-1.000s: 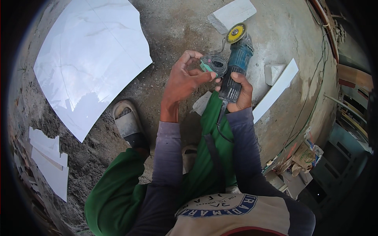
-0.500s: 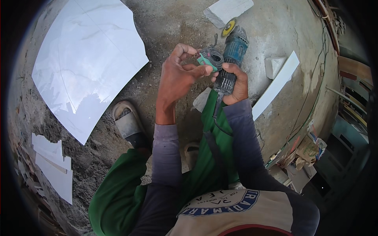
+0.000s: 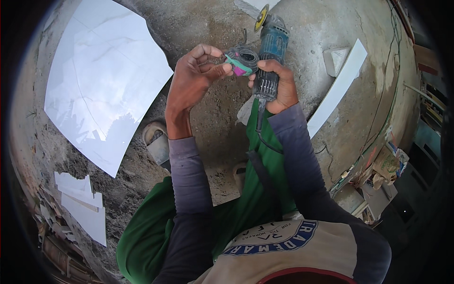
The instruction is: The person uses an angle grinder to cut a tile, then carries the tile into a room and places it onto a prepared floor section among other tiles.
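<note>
My right hand (image 3: 282,87) wraps round the lower body of a blue and black angle grinder (image 3: 273,45). A yellow disc (image 3: 261,18) is at its far end, and the cord runs back toward my leg. Just left of the grinder is a dark, rounded tape measure (image 3: 246,57) with teal and pink parts and a small strap. My right thumb and fingertips lie against its right side. At its left edge my left hand (image 3: 191,78) pinches it between thumb and fingers. Exactly what the left fingertips grip is partly hidden.
A large glossy white tile slab (image 3: 106,90) lies at the left, with broken white pieces (image 3: 85,206) nearer me. A long white strip (image 3: 336,90) and a small white block (image 3: 336,60) lie at the right. Cables (image 3: 378,128) run along the right-hand wall.
Both hands, with the grinder and tape measure, sit farther left and up in the picture. The tape measure has turned, showing its pink part. The surroundings have shifted as the view moved.
</note>
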A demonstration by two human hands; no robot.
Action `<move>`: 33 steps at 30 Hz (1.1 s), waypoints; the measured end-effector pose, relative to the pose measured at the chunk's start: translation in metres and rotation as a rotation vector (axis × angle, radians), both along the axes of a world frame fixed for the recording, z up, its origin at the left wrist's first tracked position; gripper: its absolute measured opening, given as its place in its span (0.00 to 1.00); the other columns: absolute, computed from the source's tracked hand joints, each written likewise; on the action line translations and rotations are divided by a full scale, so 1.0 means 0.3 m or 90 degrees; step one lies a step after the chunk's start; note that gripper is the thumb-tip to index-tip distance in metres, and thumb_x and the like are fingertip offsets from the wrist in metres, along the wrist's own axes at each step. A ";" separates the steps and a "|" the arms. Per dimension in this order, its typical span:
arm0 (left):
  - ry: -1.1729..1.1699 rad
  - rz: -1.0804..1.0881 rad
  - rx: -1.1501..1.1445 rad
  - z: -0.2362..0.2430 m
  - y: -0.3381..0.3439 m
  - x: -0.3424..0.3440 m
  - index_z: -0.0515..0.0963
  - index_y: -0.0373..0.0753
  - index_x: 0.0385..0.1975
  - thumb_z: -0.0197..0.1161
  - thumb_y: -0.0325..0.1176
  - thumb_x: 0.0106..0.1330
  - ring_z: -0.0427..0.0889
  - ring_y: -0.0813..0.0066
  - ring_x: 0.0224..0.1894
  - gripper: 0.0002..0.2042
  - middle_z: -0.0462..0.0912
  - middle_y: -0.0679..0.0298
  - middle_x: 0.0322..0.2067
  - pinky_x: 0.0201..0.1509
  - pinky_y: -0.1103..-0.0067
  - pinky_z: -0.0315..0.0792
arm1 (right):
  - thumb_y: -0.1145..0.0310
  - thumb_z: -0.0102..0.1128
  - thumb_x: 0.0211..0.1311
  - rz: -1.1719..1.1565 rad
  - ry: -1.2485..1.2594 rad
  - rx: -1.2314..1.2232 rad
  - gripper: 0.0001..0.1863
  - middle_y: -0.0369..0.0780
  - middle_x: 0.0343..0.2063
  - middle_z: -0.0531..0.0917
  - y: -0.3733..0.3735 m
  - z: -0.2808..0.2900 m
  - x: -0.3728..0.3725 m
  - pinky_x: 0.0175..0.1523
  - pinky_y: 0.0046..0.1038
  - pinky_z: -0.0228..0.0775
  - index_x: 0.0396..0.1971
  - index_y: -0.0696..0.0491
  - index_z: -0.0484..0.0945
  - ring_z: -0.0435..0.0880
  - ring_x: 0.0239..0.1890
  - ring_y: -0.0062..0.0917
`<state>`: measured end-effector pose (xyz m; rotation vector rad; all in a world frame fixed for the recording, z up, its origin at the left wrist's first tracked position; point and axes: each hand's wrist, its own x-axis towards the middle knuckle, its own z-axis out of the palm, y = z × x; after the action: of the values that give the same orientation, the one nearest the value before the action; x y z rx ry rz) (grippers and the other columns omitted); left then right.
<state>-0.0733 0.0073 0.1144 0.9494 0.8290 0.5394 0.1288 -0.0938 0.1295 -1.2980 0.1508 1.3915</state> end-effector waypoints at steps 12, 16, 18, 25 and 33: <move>0.225 -0.308 0.193 0.175 0.194 0.112 0.70 0.41 0.28 0.78 0.23 0.63 0.85 0.78 0.45 0.17 0.85 0.64 0.46 0.48 0.81 0.82 | 0.66 0.73 0.54 -0.049 0.101 0.065 0.13 0.39 0.31 0.85 -0.011 -0.019 0.039 0.35 0.29 0.83 0.36 0.58 0.85 0.86 0.28 0.26; 0.267 -0.372 0.172 0.227 0.219 0.117 0.69 0.45 0.26 0.78 0.25 0.63 0.85 0.75 0.50 0.18 0.84 0.63 0.53 0.55 0.76 0.81 | 0.66 0.74 0.54 -0.069 0.118 0.079 0.13 0.40 0.31 0.84 -0.022 -0.025 0.043 0.36 0.29 0.83 0.36 0.57 0.84 0.86 0.27 0.25; 0.208 -0.368 0.143 0.250 0.223 0.094 0.69 0.45 0.26 0.77 0.27 0.64 0.85 0.73 0.53 0.18 0.83 0.61 0.55 0.58 0.74 0.79 | 0.66 0.74 0.53 -0.079 0.129 0.093 0.14 0.40 0.31 0.84 -0.030 -0.030 0.044 0.35 0.29 0.83 0.37 0.57 0.84 0.86 0.27 0.25; 0.256 -0.327 0.136 0.301 0.180 0.094 0.70 0.36 0.60 0.73 0.40 0.71 0.81 0.56 0.64 0.25 0.76 0.48 0.64 0.70 0.65 0.76 | 0.66 0.75 0.51 -0.078 0.136 0.098 0.16 0.40 0.28 0.85 -0.019 -0.034 0.041 0.32 0.26 0.80 0.36 0.58 0.83 0.86 0.26 0.24; 0.184 -0.105 -0.012 0.131 0.119 0.216 0.72 0.33 0.56 0.69 0.32 0.71 0.84 0.77 0.47 0.19 0.85 0.63 0.46 0.56 0.78 0.79 | 0.67 0.76 0.51 -0.139 0.084 0.083 0.15 0.40 0.29 0.87 -0.032 0.009 0.039 0.32 0.27 0.81 0.35 0.58 0.83 0.86 0.26 0.24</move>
<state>-0.0084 0.0430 0.1537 1.0825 1.0009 0.2544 0.1404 -0.1034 0.1323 -1.0497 0.2783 1.2776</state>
